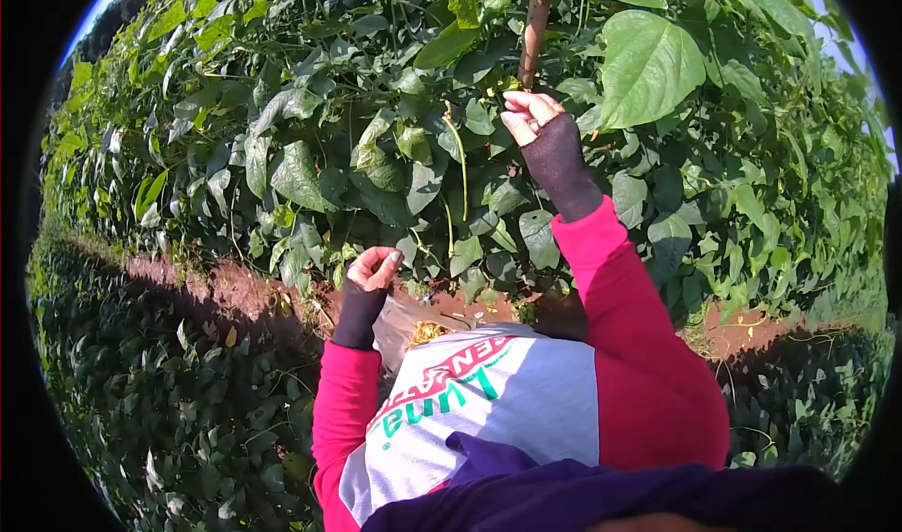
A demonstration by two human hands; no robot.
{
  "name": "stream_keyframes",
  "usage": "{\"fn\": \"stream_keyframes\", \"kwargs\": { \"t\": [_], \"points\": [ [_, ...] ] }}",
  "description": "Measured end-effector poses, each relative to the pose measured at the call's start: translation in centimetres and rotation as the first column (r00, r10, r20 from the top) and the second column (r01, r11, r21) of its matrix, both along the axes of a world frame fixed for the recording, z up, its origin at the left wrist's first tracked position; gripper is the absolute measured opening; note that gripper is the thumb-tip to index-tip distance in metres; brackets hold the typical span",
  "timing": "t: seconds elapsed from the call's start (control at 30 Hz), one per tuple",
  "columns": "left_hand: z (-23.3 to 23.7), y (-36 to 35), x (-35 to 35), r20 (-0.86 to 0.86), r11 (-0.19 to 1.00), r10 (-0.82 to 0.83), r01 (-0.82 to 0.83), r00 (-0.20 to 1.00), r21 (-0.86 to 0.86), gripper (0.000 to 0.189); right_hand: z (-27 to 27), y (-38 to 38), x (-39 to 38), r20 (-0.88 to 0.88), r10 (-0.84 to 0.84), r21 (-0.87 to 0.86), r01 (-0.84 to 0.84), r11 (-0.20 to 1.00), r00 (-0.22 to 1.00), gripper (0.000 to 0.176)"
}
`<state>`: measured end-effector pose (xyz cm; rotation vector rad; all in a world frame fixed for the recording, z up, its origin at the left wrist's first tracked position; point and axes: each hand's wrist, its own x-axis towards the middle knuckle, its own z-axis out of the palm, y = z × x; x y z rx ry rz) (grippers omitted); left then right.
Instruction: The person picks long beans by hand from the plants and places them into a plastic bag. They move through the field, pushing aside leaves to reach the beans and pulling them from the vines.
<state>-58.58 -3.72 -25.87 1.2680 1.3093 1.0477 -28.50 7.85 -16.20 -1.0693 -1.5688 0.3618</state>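
My right hand (537, 119), in a dark fingerless glove, is raised among the leaves just below a brown wooden stake (534, 39). Its fingers are bent towards the thumb; whether anything is between them is too small to tell. Lower down, my left hand (374, 267), gloved the same way, has thumb and fingers pressed together near the foot of the plants, and what they may hold cannot be made out. Between the hands hangs a long thin green pod (460, 161). A clear plastic bag (395, 325) with yellowish contents lies against my front, below my left hand.
A dense wall of climbing leafy plants (301, 175) fills the view ahead, with one large bright leaf (650, 70) near my right hand. Reddish soil (225, 292) runs along its foot. Low leafy plants (188, 410) grow in shade at the lower left.
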Motion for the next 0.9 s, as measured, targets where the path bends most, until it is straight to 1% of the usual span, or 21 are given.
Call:
{"fn": "stream_keyframes", "kwargs": {
  "t": [0.03,0.07,0.1,0.13,0.2,0.23,0.27,0.33,0.37,0.4,0.43,0.53,0.57,0.63,0.67,0.73,0.77,0.8,0.83,0.87,0.9],
  "points": [
    [0.5,-1.1,-0.9,0.028,0.998,-0.019,0.021,0.999,-0.065,0.016,0.4,0.3,-0.4,0.074,-0.019,-0.022,0.021,1.000,0.997,0.038],
    [0.2,-2.3,-2.2,-0.041,0.998,-0.049,0.051,0.998,0.026,0.017,0.5,0.6,-0.7,0.176,-0.057,0.063,0.047,0.997,0.983,0.046],
    [-0.9,-3.4,-4.1,0.014,0.997,-0.078,0.077,0.997,0.031,0.016,0.8,0.6,-1.3,0.172,-0.027,0.043,0.020,0.999,0.985,0.050],
    [0.2,-5.1,-5.0,0.035,1.000,-0.016,0.016,0.999,-0.005,0.015,0.9,0.9,-1.9,0.252,-0.074,0.094,0.052,0.994,0.965,0.051],
    [0.3,-8.2,-7.1,0.128,0.986,0.166,-0.164,0.978,-0.026,0.016,0.2,2.1,-2.2,0.269,0.008,0.142,-0.048,0.989,0.963,0.045],
    [0.0,-9.6,-8.5,0.144,0.970,0.236,-0.241,0.961,0.020,0.017,-0.2,2.8,-2.3,0.356,-0.057,0.227,-0.028,0.973,0.933,0.031],
    [-0.4,-11.3,-9.7,0.174,0.937,0.342,-0.349,0.923,0.008,0.016,-0.6,3.1,-2.2,0.352,-0.058,0.223,-0.023,0.974,0.934,0.031],
    [-3.0,-14.3,-13.6,0.202,0.851,0.520,-0.523,0.830,-0.040,0.017,-0.8,3.5,-2.2,0.414,-0.107,0.222,0.014,0.975,0.904,0.010],
    [-4.1,-15.8,-15.0,0.208,0.805,0.589,-0.587,0.781,-0.078,0.018,-0.4,3.4,-2.4,0.386,-0.135,0.300,0.014,0.954,0.913,0.008],
    [-5.2,-17.2,-16.2,0.214,0.749,0.660,-0.652,0.721,-0.115,0.019,0.1,3.0,-2.5,0.393,-0.124,0.283,0.009,0.959,0.911,0.009],
    [-6.5,-18.4,-17.8,0.238,0.750,0.659,-0.648,0.714,-0.134,0.023,0.5,2.8,-2.5,0.389,-0.131,0.303,0.007,0.953,0.912,0.009],
    [-5.7,-19.2,-17.3,0.224,0.664,0.745,-0.729,0.628,-0.167,0.023,2.2,1.7,-2.4,0.385,-0.136,0.299,0.016,0.954,0.913,0.011],
    [-5.6,-18.8,-17.1,0.261,0.674,0.731,-0.727,0.631,-0.132,0.023,2.7,1.4,-2.5,0.369,-0.140,0.317,0.017,0.948,0.919,0.011],
    [-1.5,-16.4,-15.1,0.213,0.712,0.696,-0.696,0.685,-0.089,0.022,3.9,-0.2,-3.3,0.321,-0.134,0.315,0.028,0.949,0.937,0.013],
    [0.2,-15.4,-14.6,0.220,0.766,0.633,-0.641,0.742,-0.042,0.021,4.9,-1.6,-4.1,0.293,-0.125,0.298,0.034,0.954,0.948,0.014],
    [4.2,-13.8,-13.6,0.244,0.892,0.409,-0.442,0.879,0.097,0.017,6.5,-5.0,-6.6,0.136,-0.034,0.212,0.005,0.977,0.990,0.015],
    [7.6,-13.2,-12.9,0.073,0.929,0.251,-0.261,0.965,0.261,0.017,6.5,-6.7,-7.4,0.063,0.127,0.109,-0.133,0.985,0.990,0.013],
    [10.6,-12.6,-12.2,-0.029,0.915,0.071,-0.053,0.997,0.399,0.017,6.6,-8.2,-8.2,-0.025,0.272,0.016,-0.272,0.962,0.962,0.013],
    [12.8,-12.2,-11.6,0.082,0.877,-0.188,0.129,0.979,0.463,0.019,7.5,-9.5,-9.3,-0.085,0.620,-0.001,-0.622,0.783,0.780,0.014],
    [14.9,-11.6,-11.0,0.091,0.763,-0.417,0.294,0.904,0.576,0.023,8.1,-10.5,-10.3,-0.147,0.863,0.001,-0.872,0.489,0.483,0.016],
    [16.7,-10.3,-10.6,0.045,0.566,-0.642,0.433,0.766,0.702,0.025,8.0,-11.5,-12.0,-0.268,0.958,0.097,-0.987,0.127,0.097,0.023]
  ]
}}
